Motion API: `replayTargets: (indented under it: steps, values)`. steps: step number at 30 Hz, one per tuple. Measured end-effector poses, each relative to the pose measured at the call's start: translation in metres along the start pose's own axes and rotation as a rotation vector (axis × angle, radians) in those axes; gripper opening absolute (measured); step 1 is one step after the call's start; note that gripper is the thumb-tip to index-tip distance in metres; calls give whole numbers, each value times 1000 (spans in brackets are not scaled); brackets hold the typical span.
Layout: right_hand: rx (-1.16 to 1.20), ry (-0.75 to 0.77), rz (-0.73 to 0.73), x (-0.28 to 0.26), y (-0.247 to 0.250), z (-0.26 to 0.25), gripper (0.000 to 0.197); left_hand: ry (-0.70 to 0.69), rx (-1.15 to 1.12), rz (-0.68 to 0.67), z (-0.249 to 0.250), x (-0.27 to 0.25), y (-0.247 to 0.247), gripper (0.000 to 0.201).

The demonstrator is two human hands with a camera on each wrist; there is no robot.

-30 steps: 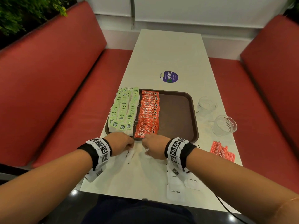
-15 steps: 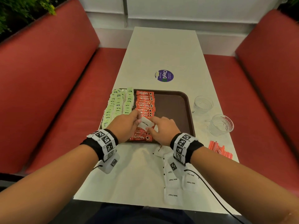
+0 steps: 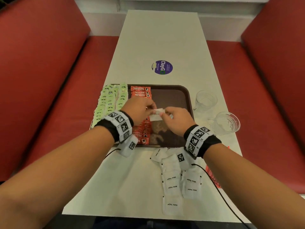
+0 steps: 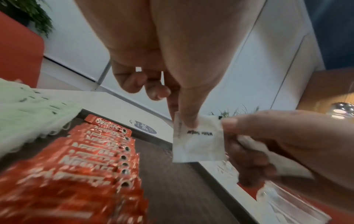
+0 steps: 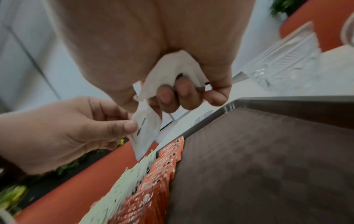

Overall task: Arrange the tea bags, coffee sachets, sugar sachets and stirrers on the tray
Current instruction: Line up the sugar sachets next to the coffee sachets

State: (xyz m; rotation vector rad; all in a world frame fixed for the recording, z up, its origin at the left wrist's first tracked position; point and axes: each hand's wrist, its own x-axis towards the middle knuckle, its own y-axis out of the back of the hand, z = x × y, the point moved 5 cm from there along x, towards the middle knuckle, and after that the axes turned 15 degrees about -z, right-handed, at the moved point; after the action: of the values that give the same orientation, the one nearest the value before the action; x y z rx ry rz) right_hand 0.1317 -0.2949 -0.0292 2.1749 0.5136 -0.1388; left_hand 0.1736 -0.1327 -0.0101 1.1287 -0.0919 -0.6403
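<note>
A brown tray point(image 3: 178, 95) holds green tea bags point(image 3: 109, 103) along its left side and a column of red coffee sachets point(image 3: 140, 91) beside them. Above the tray my left hand point(image 3: 140, 109) and right hand point(image 3: 176, 118) both pinch one white sugar sachet point(image 3: 156, 115) point(image 4: 199, 141) point(image 5: 145, 128). My right hand also grips more white sachets point(image 5: 172, 72) in its curled fingers. Several sugar sachets point(image 3: 175, 182) lie on the table near the front edge. Red stirrers point(image 3: 212, 176) lie at the right edge, partly hidden by my right arm.
Two clear glass cups point(image 3: 205, 100) point(image 3: 227, 123) stand on the table to the right of the tray. A round purple sticker point(image 3: 162, 67) sits beyond the tray. Red bench seats point(image 3: 49, 80) flank the white table point(image 3: 158, 38).
Both hands rose from the table's front edge and moved forward over the tray, carrying a white sugar sachet between them. The head view tilted down.
</note>
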Motion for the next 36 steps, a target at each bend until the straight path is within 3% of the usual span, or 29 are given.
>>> replayTargets:
  steps: [3,6,15,25,32,34,36]
  values:
    - [221,-104,42,-1,16,21,23,78,-17,30,-7,40,12,11]
    - [284,-136,67,1,32,32,15,164,14,30,-15,79,23,13]
    - [267,-47,132,19,60,40,11,275,157,-231,-36,161,-3,15]
    - [242,-115,155,24,62,59,7,411,122,-99,-54,191,14,20]
    - [272,-107,133,29,62,57,8,388,169,-211,-47,191,7,19]
    - [300,-119,141,33,62,58,8,318,239,-171,-42,193,13,12]
    - [379,-126,145,35,60,60,11,190,236,-234,-35,199,9,15]
